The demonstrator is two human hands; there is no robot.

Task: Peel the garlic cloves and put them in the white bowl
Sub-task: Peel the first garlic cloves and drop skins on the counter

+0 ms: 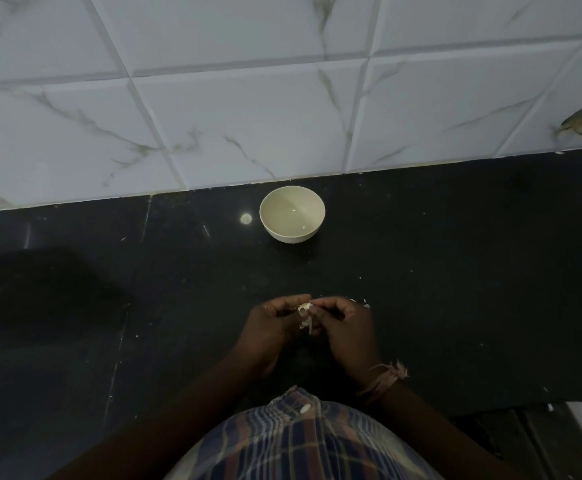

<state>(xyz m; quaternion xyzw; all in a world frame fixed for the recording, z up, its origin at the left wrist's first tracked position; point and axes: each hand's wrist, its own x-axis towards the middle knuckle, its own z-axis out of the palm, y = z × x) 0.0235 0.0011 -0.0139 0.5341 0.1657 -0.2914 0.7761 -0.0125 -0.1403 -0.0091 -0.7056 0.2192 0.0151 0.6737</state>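
A small white bowl [292,214] stands on the black counter near the tiled wall, and I see nothing inside it. Closer to me, my left hand [270,323] and my right hand [346,327] meet over the counter. Between their fingertips is a garlic clove [305,307], pinched from both sides. Pale strips of skin [308,323] hang down from it. Small white bits, perhaps more garlic or skin [359,303], lie on the counter just behind my right hand, partly hidden by it.
The black counter [456,271] runs left to right with scattered pale flecks on it. A white marbled tile wall [248,98] rises behind the bowl. The counter's front edge shows at lower right [559,400]. A chipped hole [580,128] marks the wall at right.
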